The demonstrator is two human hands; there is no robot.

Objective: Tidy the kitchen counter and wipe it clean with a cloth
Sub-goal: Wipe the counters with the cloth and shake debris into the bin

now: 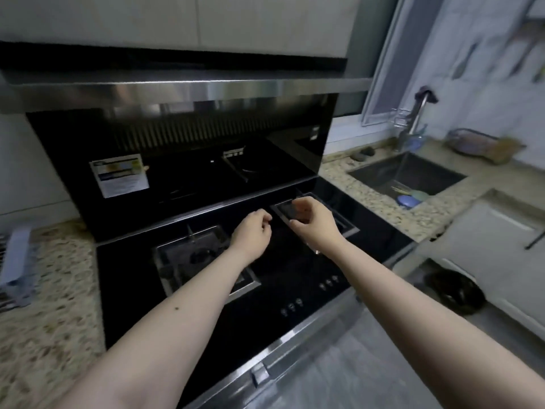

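Observation:
Both my bare hands reach over the black glass stove [295,276] set into the speckled granite counter [50,290]. My right hand [314,224] is above the right burner's steel tray [349,230], its thumb and fingers pinched on a small dark burner part [290,210] that is too blurred to name. My left hand [253,230] hovers just left of it between the two burners, fingers curled shut, nothing visible in it. A dark cloth [427,94] hangs over the top of the faucet at the right.
Water runs from the faucet [413,125] into the sink [383,169], where a blue bowl [407,201] lies. A wire basket [483,144] stands behind the sink. A dish rack [16,261] sits at the left edge. The range hood [188,90] overhangs the stove.

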